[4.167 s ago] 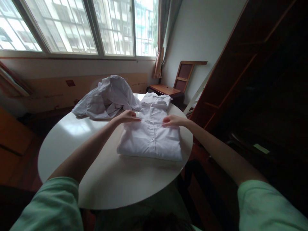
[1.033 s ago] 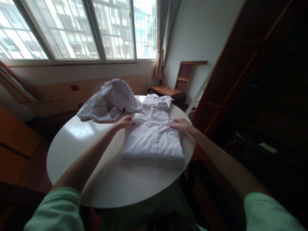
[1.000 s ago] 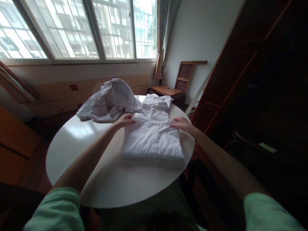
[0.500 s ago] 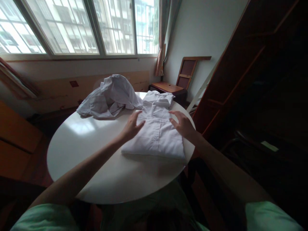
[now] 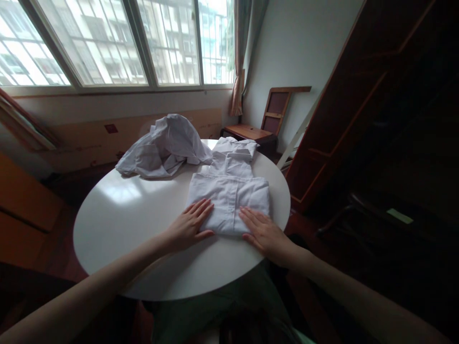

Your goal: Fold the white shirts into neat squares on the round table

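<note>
A white garment, apparently a shirt or coat (image 5: 229, 191), lies folded into a flat block on the round white table (image 5: 118, 258), its collar end pointing away from me. My left hand (image 5: 191, 222) rests flat on the near left corner of the cloth, fingers stretched out. On the near right part, my right hand (image 5: 263, 231) is pressed flat too, its fingers extended. Neither hand grips the cloth. Beyond the collar sits another folded white garment (image 5: 234, 143), partly covered by the front one.
A crumpled heap of white cloth (image 5: 167, 148) occupies the table's far left. Behind the table stand a wooden stool (image 5: 251, 131) and a leaning wooden frame (image 5: 278, 112). A dark wooden panel (image 5: 322, 129) slants along the right. Windows (image 5: 107, 43) line the back wall.
Both hands have come down and toward me, from beside the collar end to the near edge of the folded garment, and now lie flat on it.
</note>
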Motion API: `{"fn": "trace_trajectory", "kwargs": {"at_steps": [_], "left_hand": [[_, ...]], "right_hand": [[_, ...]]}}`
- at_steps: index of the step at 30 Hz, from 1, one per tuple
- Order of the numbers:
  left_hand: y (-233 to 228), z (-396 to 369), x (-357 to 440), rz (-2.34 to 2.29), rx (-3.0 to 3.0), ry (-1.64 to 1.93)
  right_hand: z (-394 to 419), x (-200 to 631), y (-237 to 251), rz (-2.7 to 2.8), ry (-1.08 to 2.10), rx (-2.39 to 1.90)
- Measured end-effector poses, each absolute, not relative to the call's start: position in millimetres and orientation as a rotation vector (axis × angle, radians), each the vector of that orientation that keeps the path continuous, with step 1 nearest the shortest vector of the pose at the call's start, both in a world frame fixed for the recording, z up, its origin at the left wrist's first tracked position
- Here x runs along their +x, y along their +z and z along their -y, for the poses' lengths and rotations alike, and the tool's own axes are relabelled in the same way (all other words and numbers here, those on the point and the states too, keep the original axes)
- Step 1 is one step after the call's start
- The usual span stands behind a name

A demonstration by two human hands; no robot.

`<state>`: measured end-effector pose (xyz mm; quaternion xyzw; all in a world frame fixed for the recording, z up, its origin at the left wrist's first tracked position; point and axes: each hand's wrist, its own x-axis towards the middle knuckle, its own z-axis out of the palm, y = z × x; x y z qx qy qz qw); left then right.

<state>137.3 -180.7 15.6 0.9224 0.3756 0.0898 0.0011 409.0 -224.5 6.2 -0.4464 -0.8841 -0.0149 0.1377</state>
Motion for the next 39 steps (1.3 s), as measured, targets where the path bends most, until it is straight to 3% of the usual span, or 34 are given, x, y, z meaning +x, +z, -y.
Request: {"fn": "trace_trajectory", "kwargs": {"at_steps": [6, 11, 14, 17, 21, 24, 29, 35, 39], "left_hand": [[5, 184, 80, -1.514, 2.641, 0.396], [10, 191, 85, -1.352, 2.432, 0.764], [13, 194, 94, -1.484, 2.148, 0.910], [16, 196, 98, -1.590, 2.016, 0.920], [19, 200, 106, -1.399, 1.669, 0.919], [20, 198, 114, -1.186, 1.336, 0.957], [20, 186, 118, -1.127, 1.357, 0.828], [30, 197, 125, -1.133, 1.189, 1.069], [31, 197, 108, -1.289, 1.233, 1.167]], "right_hand": [[241, 464, -6, 2.260, 0.066, -1.496], [255, 473, -11, 1.974, 0.210, -1.461], [260, 464, -10, 1.889, 0.281, -1.381], [260, 456, -12, 1.773, 0.261, -1.357], [254, 450, -8, 1.809, 0.311, -1.276], [247, 446, 2, 1.891, 0.471, -1.235], [238, 440, 15, 1.732, 0.750, -1.272], [244, 433, 16, 1.604, 0.583, -1.348], [271, 417, 17, 1.881, 0.513, -1.160]]}}
